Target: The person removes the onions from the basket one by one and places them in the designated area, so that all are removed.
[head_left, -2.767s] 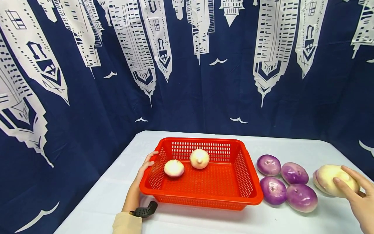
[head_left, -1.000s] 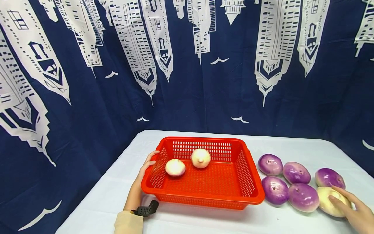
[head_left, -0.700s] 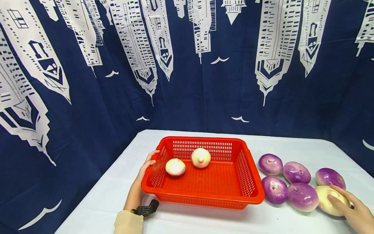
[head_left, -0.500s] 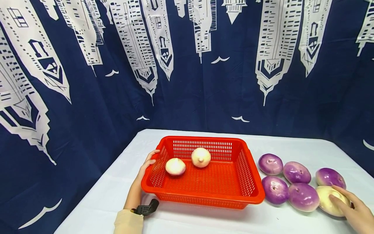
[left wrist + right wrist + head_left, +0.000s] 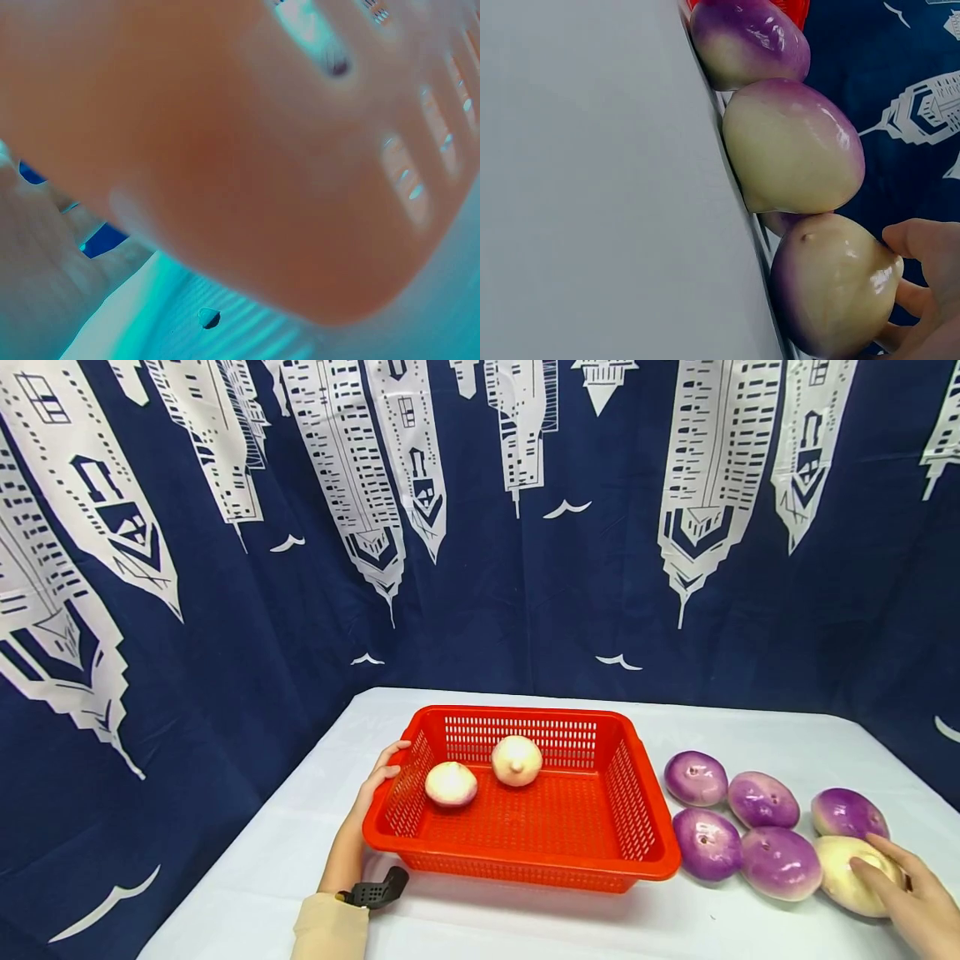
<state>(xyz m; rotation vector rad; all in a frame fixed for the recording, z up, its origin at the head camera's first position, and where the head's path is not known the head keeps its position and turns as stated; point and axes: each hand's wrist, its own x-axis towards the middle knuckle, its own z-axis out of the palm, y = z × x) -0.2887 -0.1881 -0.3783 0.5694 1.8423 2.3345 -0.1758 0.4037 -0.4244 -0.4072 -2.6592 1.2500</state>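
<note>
At the right end of the table my right hand (image 5: 917, 897) holds a turnip (image 5: 847, 881) by its end, pale side up. The right wrist view shows thumb and fingers around the root end of this turnip (image 5: 832, 292), low at the table. It sits right beside a purple-topped turnip (image 5: 782, 864), with another purple turnip (image 5: 847, 814) just behind. My left hand (image 5: 375, 781) grips the left rim of a red basket (image 5: 517, 864), fingertips over the edge. Two pale turnips lie inside, one at the left (image 5: 451, 785), one near the back (image 5: 517, 761).
More purple turnips (image 5: 696, 778) lie in two rows between the basket and my right hand. A white cloth (image 5: 480, 927) covers the table. Behind stands a navy curtain (image 5: 480, 610) with white building prints. A black wrist device (image 5: 375, 889) sits on the left forearm.
My right hand has brought its turnip down and nearer to me, uncovering the purple turnip behind it. In the last second it stays there. The left hand keeps its place on the basket.
</note>
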